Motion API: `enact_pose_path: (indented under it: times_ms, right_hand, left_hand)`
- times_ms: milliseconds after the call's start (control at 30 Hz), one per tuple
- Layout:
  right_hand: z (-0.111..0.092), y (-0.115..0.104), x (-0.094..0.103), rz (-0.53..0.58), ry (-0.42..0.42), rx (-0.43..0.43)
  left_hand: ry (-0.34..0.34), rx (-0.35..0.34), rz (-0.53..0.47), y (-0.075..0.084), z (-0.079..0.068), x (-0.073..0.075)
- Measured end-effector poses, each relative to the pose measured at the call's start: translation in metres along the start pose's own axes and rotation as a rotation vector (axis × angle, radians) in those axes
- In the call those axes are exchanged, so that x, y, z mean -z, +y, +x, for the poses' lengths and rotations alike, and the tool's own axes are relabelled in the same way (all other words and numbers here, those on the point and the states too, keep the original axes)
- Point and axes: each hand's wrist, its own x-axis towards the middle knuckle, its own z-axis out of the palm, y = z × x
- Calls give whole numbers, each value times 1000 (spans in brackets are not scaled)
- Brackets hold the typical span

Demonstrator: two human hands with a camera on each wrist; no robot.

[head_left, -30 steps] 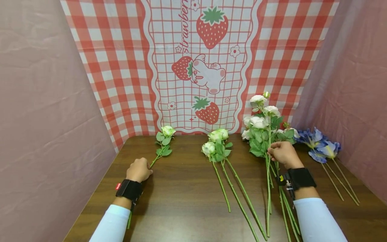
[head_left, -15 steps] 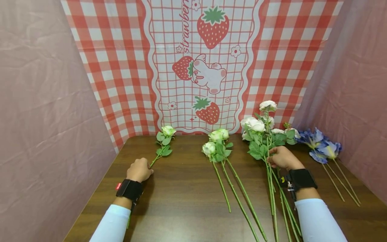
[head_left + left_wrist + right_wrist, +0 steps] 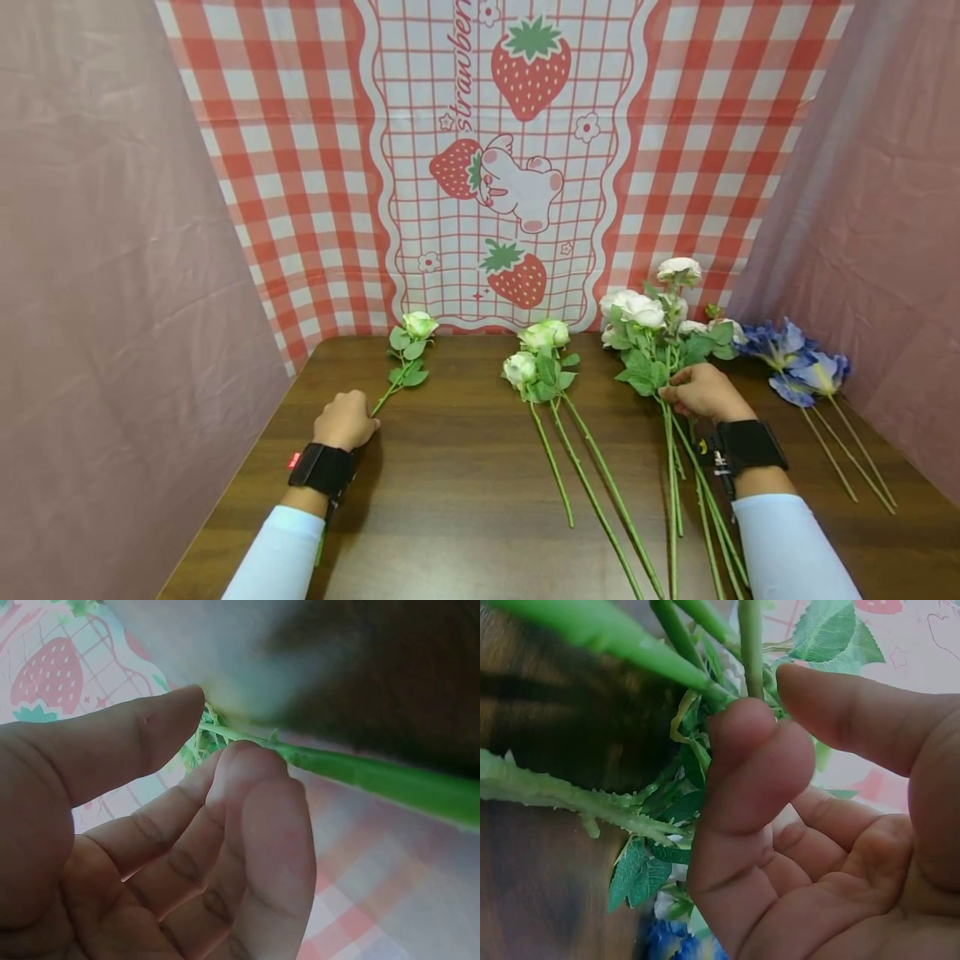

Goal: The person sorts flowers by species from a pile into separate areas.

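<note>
On the table's left, my left hand (image 3: 347,421) pinches the stem of a single pale green rose (image 3: 418,325), its bloom pointing to the back. The left wrist view has this green stem (image 3: 375,780) at the tips of thumb and fingers. My right hand (image 3: 705,392) pinches the stem (image 3: 751,645) of a white rose (image 3: 678,269) just under its leaves. That rose stands above a bunch of white roses (image 3: 637,310), whose long stems run toward the front. In the right wrist view, a thorny stem (image 3: 562,796) and several others lie close to my fingers (image 3: 757,780).
Several pale green roses (image 3: 543,336) lie mid-table, stems toward me. Blue flowers (image 3: 821,371) with thin stems lie at the far right. A checked strawberry cloth (image 3: 322,167) hangs behind the brown wooden table (image 3: 450,500), with pink cloth (image 3: 112,250) at the sides.
The white rose in my right hand has come down and shifted a little right, closer over the bunch, its stem swinging along. My left hand has stayed put on its rose.
</note>
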Motion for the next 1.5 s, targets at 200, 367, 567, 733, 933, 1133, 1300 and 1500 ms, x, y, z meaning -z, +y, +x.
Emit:
enact_pose_path:
  times_ms: [200,367,567,733,933,1133,1300,1500]
  right_hand:
    - [0,0,1,-7,2,-10]
    - [0,0,1,-5,-5,-14]
    - [-2,-1,2,-10,-9,-3]
    - [-7,-7,10,-46,19,20]
    - [-16,-27,19,-82,68,64]
    - [-24,-49,21,-62,112,93]
    - [-27,-60,16,-81,146,137]
    - [-30,-64,15,-111,179,155]
  left_hand:
    - [-1,8,23,1,-2,1]
    - [5,17,55,0,-2,1]
    - [24,14,67,-4,-1,-3]
    - [43,26,69,-6,0,-5]
    - [35,27,67,-5,0,-3]
    - [31,12,52,-2,-1,1]
    - [48,-3,22,1,-1,2]
    - [104,-42,-51,7,0,7]
